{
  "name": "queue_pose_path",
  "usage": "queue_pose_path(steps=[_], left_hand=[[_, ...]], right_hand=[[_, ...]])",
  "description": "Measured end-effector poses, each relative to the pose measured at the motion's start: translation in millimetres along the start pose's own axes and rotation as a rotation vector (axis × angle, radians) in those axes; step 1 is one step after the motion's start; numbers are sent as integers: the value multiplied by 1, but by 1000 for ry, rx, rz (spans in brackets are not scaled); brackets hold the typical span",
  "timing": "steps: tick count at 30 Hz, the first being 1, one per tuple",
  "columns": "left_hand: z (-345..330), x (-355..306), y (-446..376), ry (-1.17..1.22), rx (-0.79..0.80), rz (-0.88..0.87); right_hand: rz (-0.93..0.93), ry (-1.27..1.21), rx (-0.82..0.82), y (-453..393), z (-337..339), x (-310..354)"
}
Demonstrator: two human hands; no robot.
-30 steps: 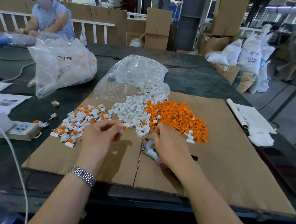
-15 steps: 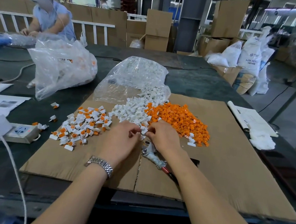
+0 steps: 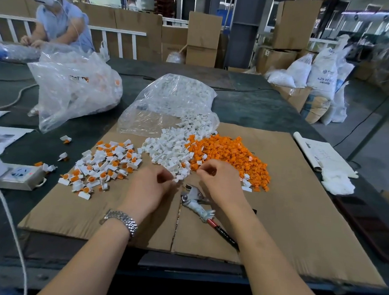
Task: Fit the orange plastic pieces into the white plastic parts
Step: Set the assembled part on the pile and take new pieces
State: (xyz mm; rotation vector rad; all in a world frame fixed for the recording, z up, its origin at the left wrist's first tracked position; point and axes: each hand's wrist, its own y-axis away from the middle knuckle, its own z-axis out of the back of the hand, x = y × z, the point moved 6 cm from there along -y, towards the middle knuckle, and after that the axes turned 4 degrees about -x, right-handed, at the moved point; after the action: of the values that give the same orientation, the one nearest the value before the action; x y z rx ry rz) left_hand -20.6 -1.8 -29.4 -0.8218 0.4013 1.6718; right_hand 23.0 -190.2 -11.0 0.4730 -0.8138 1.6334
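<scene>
Power strip: far left on the dark table, a white plug and cable attached, just off the cardboard sheet.

Clear bag, left: bulging, on the table behind the sheet, white and orange parts visible inside.

Stray assembled parts: a few on the bare table between that bag and the power strip.

Assembled pile: white parts with orange pieces seated in them, spread loosely over the sheet's left area.

Left hand: on the sheet just right of the assembled pile, a metal watch at the wrist. Fingers curled, tips at the near edge of the white pile; whether they pinch a part cannot be told.

Clear bag, centre: lying open, white parts spilling from its mouth onto the sheet.

White plastic parts: loose heap at the sheet's centre, touching the orange heap on its right.

Pliers: metal head between the two hands, handle wrapped in white, red-and-black grip running under the right forearm.

Right hand: fingers curled, tips at the near edge of the orange heap; contents hidden, grasp cannot be told.

Orange plastic pieces: dense heap right of centre, a few white parts at its near edge.

Rolled papers and white cloth: at the table's right edge.
</scene>
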Motion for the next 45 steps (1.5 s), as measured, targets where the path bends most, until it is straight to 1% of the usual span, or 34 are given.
queue_pose_path(steps=[1,4,5,7,12,14,16,18,22,25,27,29,30,31,32,34,36,39,41,43,45], left_hand=[[1,6,2,184,30,99],[-5,15,18,906,173,470],[-6,16,21,1043,206,534],[-6,13,23,1175,264,561],[-7,8,25,1322,361,545],[-8,7,26,1406,395,553],[-7,7,27,1470,406,548],[-6,7,28,1491,394,527],[-3,7,28,1460,364,446],[1,6,29,1488,388,396],[3,4,31,1514,389,403],[5,2,33,1486,346,393],[9,0,34,1433,309,358],[14,-3,34,1331,249,300],[22,-6,34,1180,175,226],[37,-16,35,878,55,70],[42,-24,38,787,21,-14],[44,-29,40,732,28,-60],[46,-27,40,791,52,-43],[43,-24,39,990,128,27],[36,-22,40,1185,214,110]], right_hand=[[-33,-90,11,2,2,1],[-129,-328,63,9,2,5],[-148,-380,84,11,1,7],[-165,-450,118,17,-1,12],[-177,-628,189,28,-2,26],[-121,-598,196,30,0,34],[-30,-500,189,32,2,42],[37,-434,183,33,4,49],[146,-320,216,35,7,60],[284,-214,191,37,13,70],[372,-171,179,39,17,76],[424,-104,177,40,20,80],[432,-63,170,41,20,80],[427,-21,158,42,20,80],[401,12,144,42,19,79],[294,4,134,43,17,75],[162,-99,148,44,16,73],[24,-232,183,44,17,73],[-1,-332,221,46,21,73],[36,-412,245,48,28,74],[128,-443,242,50,34,75]])
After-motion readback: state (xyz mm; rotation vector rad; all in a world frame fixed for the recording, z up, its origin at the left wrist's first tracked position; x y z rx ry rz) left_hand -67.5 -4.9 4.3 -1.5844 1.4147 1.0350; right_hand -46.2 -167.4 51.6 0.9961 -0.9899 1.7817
